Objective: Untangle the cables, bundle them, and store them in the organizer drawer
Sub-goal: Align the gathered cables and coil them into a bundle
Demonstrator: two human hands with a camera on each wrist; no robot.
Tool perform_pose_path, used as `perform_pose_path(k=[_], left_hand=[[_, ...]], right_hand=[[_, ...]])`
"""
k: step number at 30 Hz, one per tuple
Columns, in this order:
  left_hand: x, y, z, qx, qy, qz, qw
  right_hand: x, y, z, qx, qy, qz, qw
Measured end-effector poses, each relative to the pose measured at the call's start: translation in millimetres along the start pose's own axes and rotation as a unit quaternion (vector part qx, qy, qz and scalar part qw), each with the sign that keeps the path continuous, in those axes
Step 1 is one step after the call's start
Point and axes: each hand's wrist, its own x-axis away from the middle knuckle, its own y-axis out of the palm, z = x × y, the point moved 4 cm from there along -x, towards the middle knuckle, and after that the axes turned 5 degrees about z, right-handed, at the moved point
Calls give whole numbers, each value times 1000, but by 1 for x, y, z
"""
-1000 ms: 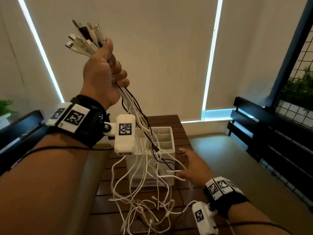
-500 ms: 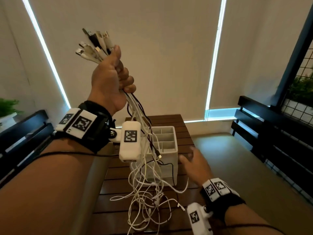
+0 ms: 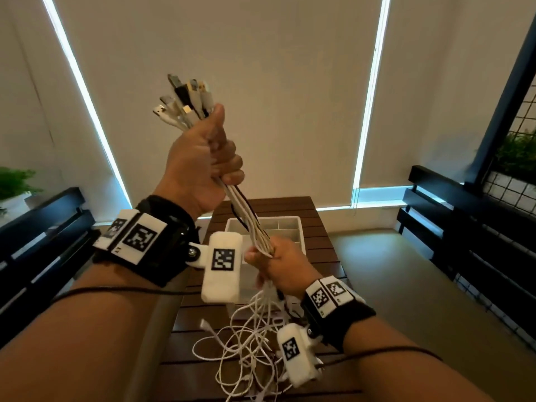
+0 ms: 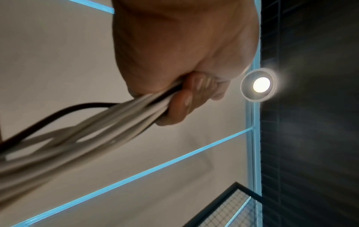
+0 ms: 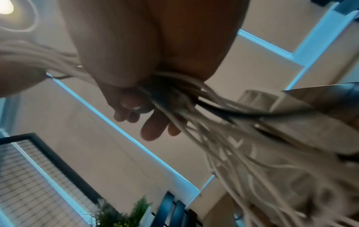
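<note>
My left hand [image 3: 203, 161] is raised high and grips a bundle of cables [image 3: 246, 216], mostly white with one black, just below their plugs [image 3: 185, 105], which fan out above the fist. In the left wrist view the curled fingers [image 4: 182, 104] clamp the cables [image 4: 97, 129]. Lower down, my right hand [image 3: 278, 265] grips the same bundle in front of the white organizer drawer [image 3: 293, 224]. The right wrist view shows cables [image 5: 174, 95] running through that fist. Below it the loose cable ends [image 3: 246, 352] hang in a tangle onto the wooden table [image 3: 322, 245].
The divided organizer stands in the middle of the slatted table. Dark benches [image 3: 452, 227] run along both sides, a wire grid with plants [image 3: 516, 158] is at the right, and closed blinds [image 3: 261, 82] are ahead.
My right hand rose from beside the organizer and closed round the hanging cables below my left hand. The left hand kept its hold, and the strands between the hands now run taut.
</note>
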Motion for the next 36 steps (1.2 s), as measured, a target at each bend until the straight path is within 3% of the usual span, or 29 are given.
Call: perform_pose_path(k=[7,10,14,16,20,24,26,28,33,36], left_hand=[[-1,-38,11,-23,1,9,1000],[2,-53,6,-63,-21,19,998],[9,-73,-11,-171,-11,92,981],[15,-69,-20,-256,6,106,961],[31,-32,-48,-537,51,25,841],[36,-17,-77,-599,-2,-67,798],[34,-19,-86,-612,-32,-101,784],[36,-16,-95,-618,-48,-130,773],[32,-21,-102,-642,-59,-98,758],[34,-22,-99,-646,-33,-84,758]], right_hand=[[19,-6,40,-2,71,-19,997],[14,-14,41,111,55,-16,992],[4,-26,33,267,23,-31,963],[-1,-28,26,344,-4,-30,939],[-6,-30,9,429,-66,-12,901],[-2,-35,-13,406,-135,-36,903],[-3,-30,-21,447,-171,-78,874],[-4,-29,-25,458,-171,-92,868],[-3,-28,-22,412,-132,-77,898],[0,-28,-21,365,-120,-61,921]])
